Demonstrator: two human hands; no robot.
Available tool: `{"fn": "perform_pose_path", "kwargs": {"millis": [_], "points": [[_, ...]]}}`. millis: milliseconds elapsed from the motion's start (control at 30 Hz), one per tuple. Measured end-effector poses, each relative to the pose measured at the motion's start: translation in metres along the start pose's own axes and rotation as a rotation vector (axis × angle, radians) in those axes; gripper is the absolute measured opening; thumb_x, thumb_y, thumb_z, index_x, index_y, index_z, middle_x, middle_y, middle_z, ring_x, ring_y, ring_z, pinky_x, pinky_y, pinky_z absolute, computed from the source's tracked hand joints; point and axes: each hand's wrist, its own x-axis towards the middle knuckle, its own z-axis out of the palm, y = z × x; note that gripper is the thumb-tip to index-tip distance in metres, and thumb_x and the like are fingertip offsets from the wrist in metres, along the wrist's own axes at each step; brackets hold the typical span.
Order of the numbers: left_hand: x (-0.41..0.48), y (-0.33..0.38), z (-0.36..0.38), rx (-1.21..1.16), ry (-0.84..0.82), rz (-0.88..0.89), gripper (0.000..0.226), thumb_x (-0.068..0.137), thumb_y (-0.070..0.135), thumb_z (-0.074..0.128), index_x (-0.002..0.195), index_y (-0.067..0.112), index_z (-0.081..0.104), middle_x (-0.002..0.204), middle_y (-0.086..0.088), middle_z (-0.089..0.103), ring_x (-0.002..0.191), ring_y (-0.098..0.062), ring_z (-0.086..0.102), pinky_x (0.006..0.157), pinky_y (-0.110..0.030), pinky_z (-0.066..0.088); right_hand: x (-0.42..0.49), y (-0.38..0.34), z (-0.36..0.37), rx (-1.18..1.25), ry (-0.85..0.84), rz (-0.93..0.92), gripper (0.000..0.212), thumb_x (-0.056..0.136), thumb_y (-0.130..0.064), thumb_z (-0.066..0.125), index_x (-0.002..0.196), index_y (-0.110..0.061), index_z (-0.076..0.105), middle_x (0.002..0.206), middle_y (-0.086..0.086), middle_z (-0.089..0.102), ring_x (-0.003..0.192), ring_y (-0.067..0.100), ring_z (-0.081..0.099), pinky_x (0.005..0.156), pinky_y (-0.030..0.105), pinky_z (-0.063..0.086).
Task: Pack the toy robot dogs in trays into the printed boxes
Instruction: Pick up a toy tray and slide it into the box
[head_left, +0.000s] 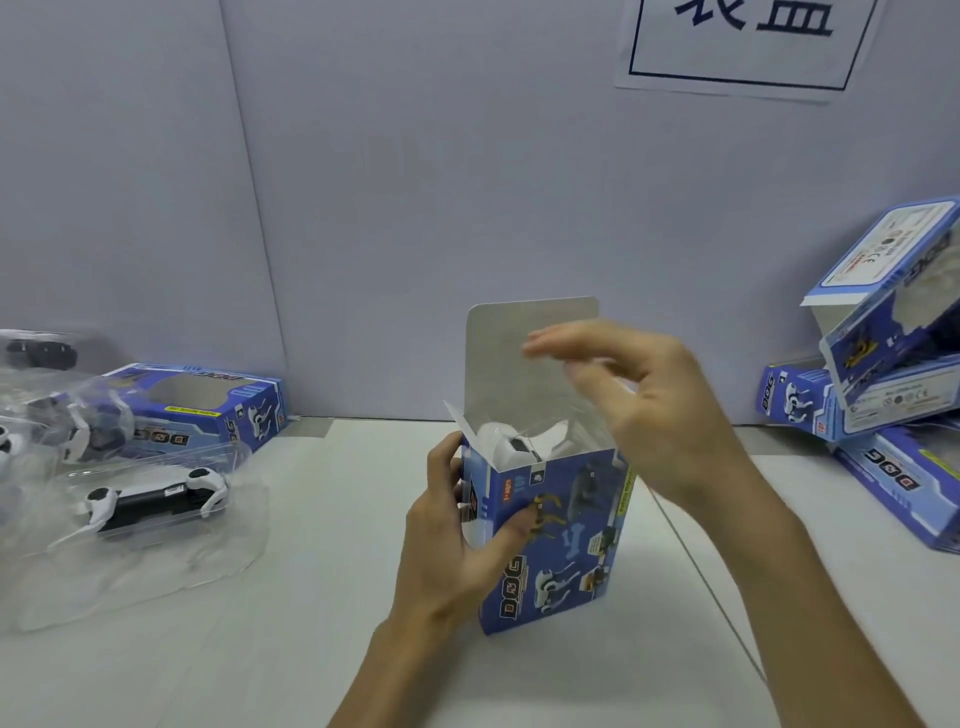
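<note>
Box (550, 540) upright mid-tabletop (311, 649), top flap (519, 332) raised. Left hand (452, 545) grips its left side, thumb on the printed front. Toy dog (511, 441) in its clear tray is inside, white top showing at the opening. Right hand (639, 395) hovers above, fingers loose and apart, apparently holding nothing; blurred. Step: insertion looks nearly done. Next likely: seat the tray fully, then tuck the flap. Box walls hide how deep the tray sits. Stacked boxes (883, 364) at right are cut off.

glossy printed cardboard box (550, 540) — clear plastic tray (135, 525)
</note>
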Motion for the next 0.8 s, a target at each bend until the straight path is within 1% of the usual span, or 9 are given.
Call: {"fn": "perform_pose_path", "kwargs": {"millis": [133,200,267,367,467,533,633,733,800], "points": [[0.001,0.005,0.002,0.041,-0.011,0.003,0.065,0.08,0.073,0.061,0.129,0.04,0.034,0.116,0.012,0.067,0.102,-0.008,0.068,0.078,-0.017,0.055,-0.006,0.005,0.007,-0.276,-0.416,0.255,0.037,0.103,-0.023,0.044,0.123,-0.044,0.067,0.143,-0.026,0.052,0.129,0.003,0.048,0.096,0.028,0.053],[0.002,0.009,0.004,0.159,0.096,0.138,0.072,0.085,0.065,0.061,0.137,0.023,0.034,0.133,-0.002,0.053,0.121,-0.005,0.055,0.094,-0.014,0.046,-0.005,0.002,0.008,-0.276,-0.454,0.313,0.038,0.104,-0.025,0.042,0.125,-0.044,0.066,0.146,-0.023,0.051,0.132,0.007,0.048,0.097,0.034,0.055],[0.004,0.013,0.006,0.314,0.206,0.306,0.078,0.085,0.062,0.06,0.139,0.012,0.033,0.142,-0.008,0.041,0.134,-0.01,0.041,0.108,-0.022,0.038,-0.004,0.0,0.009,-0.269,-0.479,0.35,0.037,0.106,-0.027,0.039,0.127,-0.041,0.066,0.146,-0.017,0.053,0.127,0.013,0.051,0.091,0.039,0.058],[0.01,0.025,0.009,0.364,0.215,0.389,0.072,0.085,0.052,0.064,0.14,0.013,0.038,0.147,-0.005,0.042,0.138,-0.018,0.04,0.112,-0.033,0.037,-0.004,0.001,0.009,-0.256,-0.478,0.353,0.036,0.107,-0.026,0.039,0.124,-0.041,0.067,0.144,-0.014,0.056,0.114,0.019,0.061,0.083,0.038,0.061],[0.012,0.032,0.01,0.379,0.157,0.436,0.059,0.086,0.036,0.063,0.137,0.011,0.05,0.146,0.001,0.048,0.138,-0.016,0.044,0.111,-0.035,0.039,-0.004,0.004,0.006,-0.166,-0.475,0.314,0.043,0.105,-0.02,0.041,0.11,-0.055,0.066,0.123,-0.032,0.062,0.098,0.023,0.071,0.074,0.027,0.062],[0.012,0.033,0.011,0.367,0.127,0.432,0.05,0.086,0.032,0.061,0.13,0.008,0.06,0.138,0.003,0.055,0.134,-0.01,0.047,0.109,-0.033,0.041,-0.002,0.007,0.004,-0.15,-0.449,0.296,0.05,0.105,-0.016,0.042,0.091,-0.059,0.063,0.097,-0.037,0.064,0.092,0.011,0.07,0.068,0.018,0.058],[0.011,0.034,0.012,0.392,0.151,0.399,0.038,0.086,0.032,0.059,0.111,0.006,0.069,0.122,0.007,0.063,0.122,-0.004,0.053,0.103,-0.029,0.043,0.002,0.014,0.002,-0.174,-0.253,0.271,0.048,0.098,-0.005,0.045,0.087,-0.043,0.072,0.103,-0.022,0.072,0.094,0.001,0.067,0.08,0.019,0.056],[0.013,0.035,0.014,0.425,0.174,0.401,0.031,0.086,0.035,0.058,0.095,0.008,0.071,0.108,0.003,0.07,0.109,-0.009,0.06,0.099,-0.024,0.042,0.001,0.022,-0.003,-0.212,0.029,0.241,0.034,0.088,-0.005,0.063,0.092,-0.037,0.074,0.095,-0.026,0.068,0.092,-0.015,0.06,0.073,0.002,0.044],[0.017,0.037,0.014,0.441,0.169,0.391,0.029,0.087,0.036,0.057,0.088,0.01,0.07,0.1,0.003,0.071,0.101,-0.008,0.059,0.094,-0.024,0.042,0.0,0.03,-0.006,-0.305,0.144,0.279,0.028,0.082,-0.016,0.075,0.1,-0.038,0.071,0.101,-0.022,0.064,0.099,-0.006,0.058,0.076,0.013,0.041]]}}
